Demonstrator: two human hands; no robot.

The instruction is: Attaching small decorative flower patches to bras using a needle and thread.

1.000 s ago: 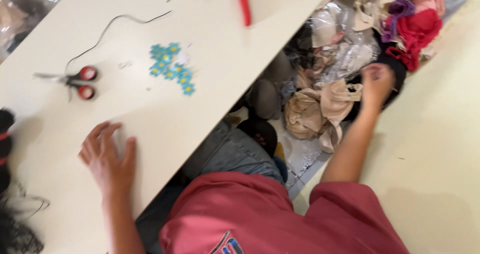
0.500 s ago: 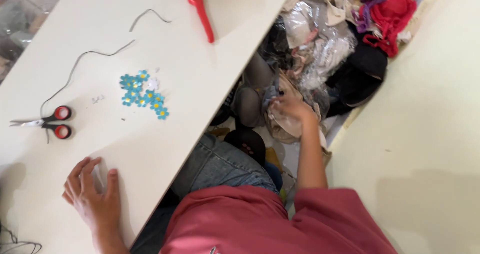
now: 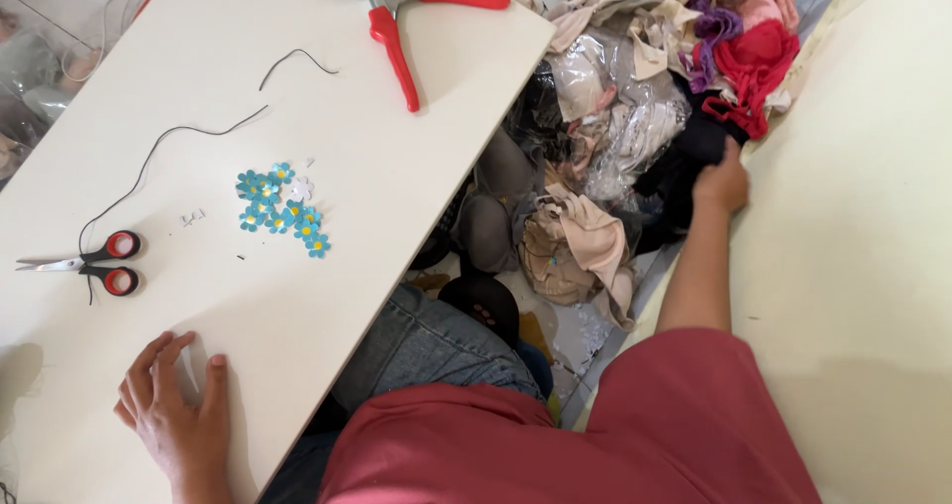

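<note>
While the right hand (image 3: 723, 182) closes its fingers on black cloth (image 3: 684, 162) in the floor heap and the left hand (image 3: 174, 415) rests flat, fingers spread, holding nothing, on the white table (image 3: 397, 167), a tug risks dragging tangled neighbouring garments along.

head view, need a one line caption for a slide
Left hand flat on white table near scissors; right hand reaches into fabric pile.

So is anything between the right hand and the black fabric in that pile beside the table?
Nothing visible. The right hand is already against the black fabric at the pile's edge, with red cloth just above it. The left hand lies flat on the white table.
</note>
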